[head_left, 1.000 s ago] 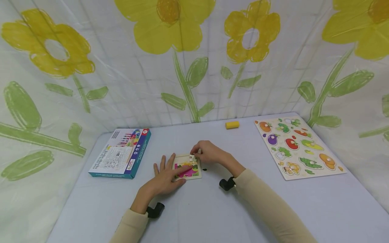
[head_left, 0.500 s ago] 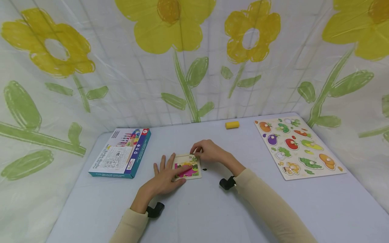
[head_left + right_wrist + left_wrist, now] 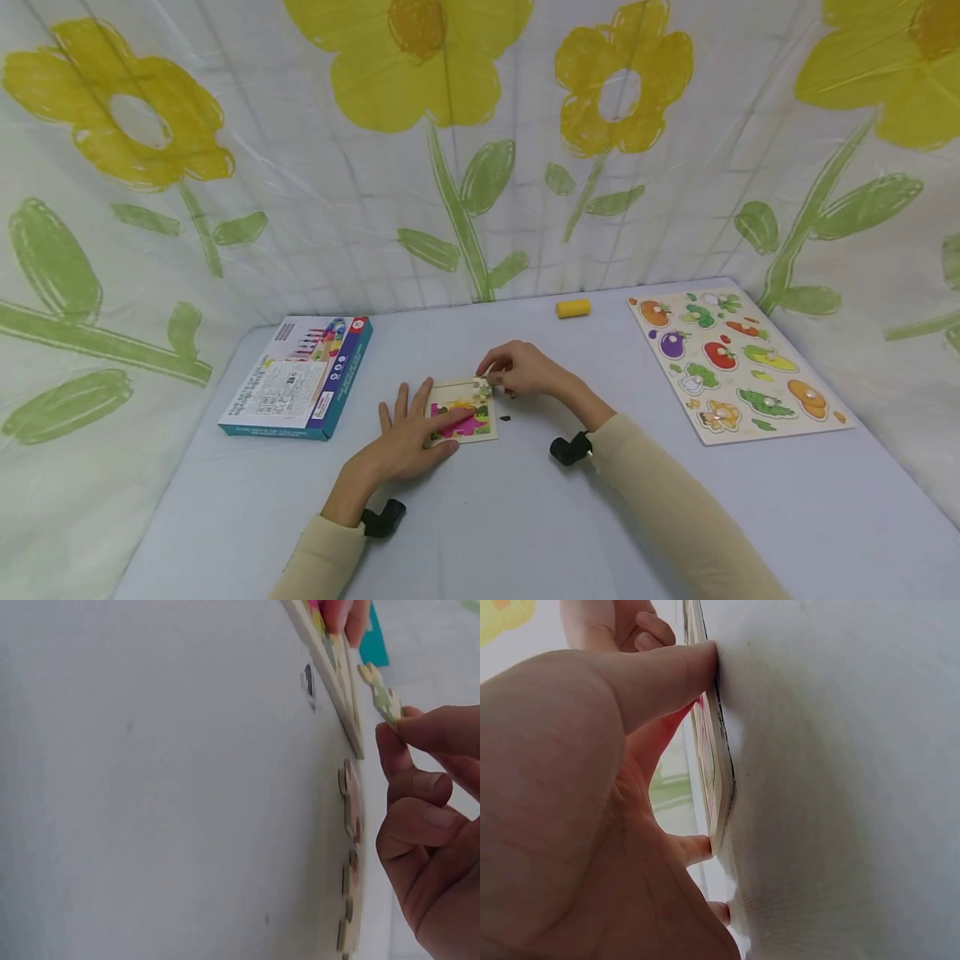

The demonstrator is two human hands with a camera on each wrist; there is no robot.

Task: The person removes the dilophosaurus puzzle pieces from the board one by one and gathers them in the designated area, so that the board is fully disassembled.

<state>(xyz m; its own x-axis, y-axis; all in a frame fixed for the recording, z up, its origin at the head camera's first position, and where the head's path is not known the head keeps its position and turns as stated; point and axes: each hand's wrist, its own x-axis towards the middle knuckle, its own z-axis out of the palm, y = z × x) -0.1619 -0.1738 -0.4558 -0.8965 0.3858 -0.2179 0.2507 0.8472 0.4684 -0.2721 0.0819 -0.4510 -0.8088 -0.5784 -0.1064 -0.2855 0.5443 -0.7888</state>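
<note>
My left hand (image 3: 403, 442) lies with spread fingers across the left side of a small wooden jigsaw puzzle (image 3: 487, 432), partly covering its pink and yellow picture. In the left wrist view, the thumb (image 3: 675, 671) touches the puzzle's near edge and other fingertips reach its side. Over the puzzle's upper right corner, my right hand (image 3: 522, 369) pinches a pale green jigsaw piece (image 3: 384, 699) between thumb and finger. The right wrist view has this piece tilted and raised above the frame, apart from it. Its other fingers are curled.
Several loose jigsaw pieces (image 3: 351, 799) lie beyond the puzzle in the right wrist view. A small dark mark (image 3: 505, 418) is right of it. A flat box (image 3: 300, 379) lies left, a vegetable peg board (image 3: 750, 367) right, and a yellow cylinder (image 3: 573, 308) at the back.
My right hand has lifted slightly up and to the right from the puzzle's corner, with the jigsaw piece in its fingers. The left hand has stayed in place.
</note>
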